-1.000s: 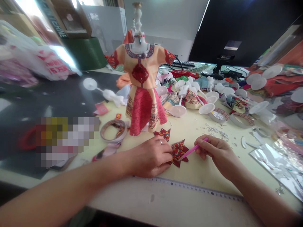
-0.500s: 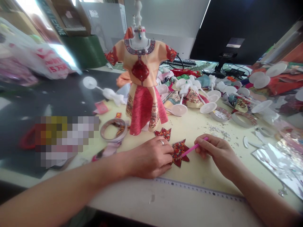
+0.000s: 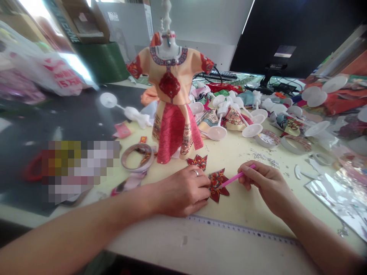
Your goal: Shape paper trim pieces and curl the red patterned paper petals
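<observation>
A dark red patterned cutout with pointed tips (image 3: 217,183) lies on the table in front of me. My left hand (image 3: 183,191), a ring on one finger, rests over its left side with the fingers curled together, pressing it down. My right hand (image 3: 258,183) pinches a thin pink pencil-like stick (image 3: 233,178). Its pale tip touches or hovers just above the cutout; I cannot tell which. Just beyond my left fingers is a smaller matching cutout (image 3: 198,162). A doll-sized mannequin (image 3: 172,84) stands behind, dressed in a cream top and red panelled skirt.
A measuring strip (image 3: 235,227) runs along the table's front. Tape rolls (image 3: 137,157) lie left and right. Small glittering bits (image 3: 266,158) are scattered beyond my right hand, near a silvery sheet (image 3: 338,202). White mannequin stands (image 3: 252,130) and cloth pile up behind, before a monitor (image 3: 286,38).
My right hand has drawn slightly to the right with the pink stick, whose tip stays over the cutout. My left hand keeps its place.
</observation>
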A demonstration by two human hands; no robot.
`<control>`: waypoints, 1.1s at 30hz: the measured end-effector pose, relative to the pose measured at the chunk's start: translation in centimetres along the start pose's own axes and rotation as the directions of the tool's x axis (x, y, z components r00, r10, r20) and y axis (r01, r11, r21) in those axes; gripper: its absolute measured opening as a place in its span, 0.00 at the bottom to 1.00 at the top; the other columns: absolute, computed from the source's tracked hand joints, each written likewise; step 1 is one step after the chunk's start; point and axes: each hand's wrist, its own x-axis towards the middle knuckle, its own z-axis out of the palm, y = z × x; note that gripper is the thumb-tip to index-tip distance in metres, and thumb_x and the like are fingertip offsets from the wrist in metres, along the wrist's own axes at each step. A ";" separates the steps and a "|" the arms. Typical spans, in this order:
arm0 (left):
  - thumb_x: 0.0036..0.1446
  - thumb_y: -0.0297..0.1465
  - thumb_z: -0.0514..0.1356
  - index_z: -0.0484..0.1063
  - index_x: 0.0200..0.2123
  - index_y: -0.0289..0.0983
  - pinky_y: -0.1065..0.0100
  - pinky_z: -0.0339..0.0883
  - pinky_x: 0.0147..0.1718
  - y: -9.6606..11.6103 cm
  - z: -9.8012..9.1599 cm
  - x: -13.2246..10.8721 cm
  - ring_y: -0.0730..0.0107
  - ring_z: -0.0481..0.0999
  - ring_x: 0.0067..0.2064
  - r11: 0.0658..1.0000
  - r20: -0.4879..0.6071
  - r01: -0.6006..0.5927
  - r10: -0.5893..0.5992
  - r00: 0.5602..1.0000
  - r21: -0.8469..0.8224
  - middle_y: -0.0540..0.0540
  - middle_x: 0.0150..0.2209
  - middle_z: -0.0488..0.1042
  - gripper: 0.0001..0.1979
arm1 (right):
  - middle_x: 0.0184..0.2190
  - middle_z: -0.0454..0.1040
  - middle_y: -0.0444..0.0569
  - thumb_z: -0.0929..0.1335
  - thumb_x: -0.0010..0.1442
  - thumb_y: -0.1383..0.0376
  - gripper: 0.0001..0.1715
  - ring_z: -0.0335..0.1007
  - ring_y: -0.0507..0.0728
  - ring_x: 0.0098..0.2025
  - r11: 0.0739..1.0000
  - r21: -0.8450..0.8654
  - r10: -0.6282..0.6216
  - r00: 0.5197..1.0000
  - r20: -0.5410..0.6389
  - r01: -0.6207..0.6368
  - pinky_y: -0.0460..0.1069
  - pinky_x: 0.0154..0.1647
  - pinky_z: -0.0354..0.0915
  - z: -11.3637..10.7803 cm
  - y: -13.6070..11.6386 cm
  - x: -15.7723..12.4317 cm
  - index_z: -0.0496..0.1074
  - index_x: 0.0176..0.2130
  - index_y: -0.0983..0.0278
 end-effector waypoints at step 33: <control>0.58 0.31 0.54 0.70 0.29 0.35 0.64 0.62 0.44 0.1 -0.1 -0.1 0.68 0.70 0.37 0.997 0.019 -0.005 0.003 1.000 0.082 0.46 0.32 0.72 0.09 | 0.21 0.68 0.45 0.66 0.55 0.47 0.24 0.59 0.51 0.23 0.990 -0.143 0.023 0.999 0.031 -0.018 0.46 0.27 0.57 0.4 -0.3 -0.1 0.70 0.24 0.63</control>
